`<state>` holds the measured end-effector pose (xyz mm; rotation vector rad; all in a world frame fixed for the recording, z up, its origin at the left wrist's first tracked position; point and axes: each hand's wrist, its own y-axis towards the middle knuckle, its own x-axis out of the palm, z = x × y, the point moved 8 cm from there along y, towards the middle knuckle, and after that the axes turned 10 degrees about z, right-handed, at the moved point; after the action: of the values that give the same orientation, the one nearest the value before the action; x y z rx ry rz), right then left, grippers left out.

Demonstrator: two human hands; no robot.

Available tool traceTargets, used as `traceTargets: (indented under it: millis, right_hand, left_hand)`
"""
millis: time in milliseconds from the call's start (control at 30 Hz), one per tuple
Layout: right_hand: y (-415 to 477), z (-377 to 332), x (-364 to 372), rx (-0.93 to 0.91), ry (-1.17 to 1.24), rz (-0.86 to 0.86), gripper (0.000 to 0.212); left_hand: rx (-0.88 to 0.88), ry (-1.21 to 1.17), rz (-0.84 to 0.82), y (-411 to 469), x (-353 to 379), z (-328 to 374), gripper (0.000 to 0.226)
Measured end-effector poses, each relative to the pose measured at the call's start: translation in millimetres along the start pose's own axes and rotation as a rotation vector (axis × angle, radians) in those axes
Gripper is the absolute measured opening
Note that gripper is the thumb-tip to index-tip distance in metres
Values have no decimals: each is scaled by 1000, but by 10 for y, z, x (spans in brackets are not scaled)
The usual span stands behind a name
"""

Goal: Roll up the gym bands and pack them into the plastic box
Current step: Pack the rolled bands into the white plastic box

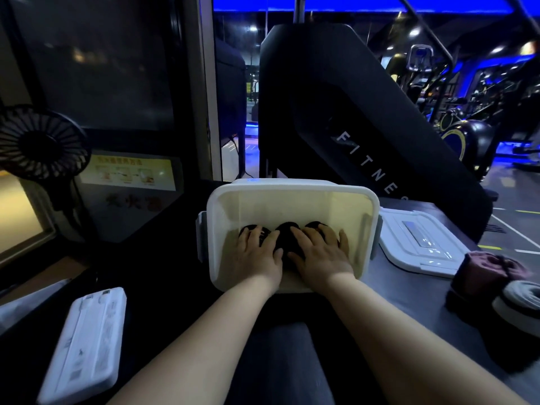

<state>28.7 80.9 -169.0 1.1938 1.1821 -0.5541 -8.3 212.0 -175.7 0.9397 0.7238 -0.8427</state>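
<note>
3 dark rolled bands (285, 229) are held down on the floor of the plastic box (292, 187) by left hand (258, 252) and right hand (320, 252), fingers spread flat, nothing gripped (likely to stop unrolling), lid (420, 244) parked alongside.

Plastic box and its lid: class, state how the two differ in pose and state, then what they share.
The plastic box stands open and deep, while the lid lies flat beside it on the right, off the box. The plastic box holds dark rolled bands; the lid holds nothing. The left hand and right hand rest inside the plastic box on the bands; neither touches the lid. Both are pale with rounded corners.
</note>
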Motion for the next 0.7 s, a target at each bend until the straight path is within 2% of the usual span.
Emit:
traceTargets:
  millis: [100, 200, 300, 367, 500, 533, 633, 700]
  right_hand:
    - [-110, -17, -120, -69, 12, 89, 58]
    - [-303, 63, -316, -100, 56, 244, 55]
    - [-509, 201, -394, -97, 37, 195, 52]
    - [-674, 303, -512, -116, 24, 233, 52]
    - [-1056, 591, -782, -102, 11, 354, 37]
    - [-1142, 684, -834, -86, 10, 369, 36]
    - [-1377, 1023, -964, -27, 1, 417, 35]
    - [-1541, 1266, -1058, 5, -18, 457, 39]
  left_hand:
    - [4, -61, 93, -120, -126, 75, 43]
    - [40, -239, 193, -285, -236, 226, 58]
    - [35, -230, 109, -451, -182, 401, 48]
    - [45, -263, 63, -573, -161, 543, 43]
    - [93, -335, -32, -850, 19, 922, 69]
    - [100, -347, -60, -905, 90, 1021, 67]
    - [98, -364, -139, -1050, 257, 1326, 34]
    - [115, -407, -168, -1155, 320, 1567, 27]
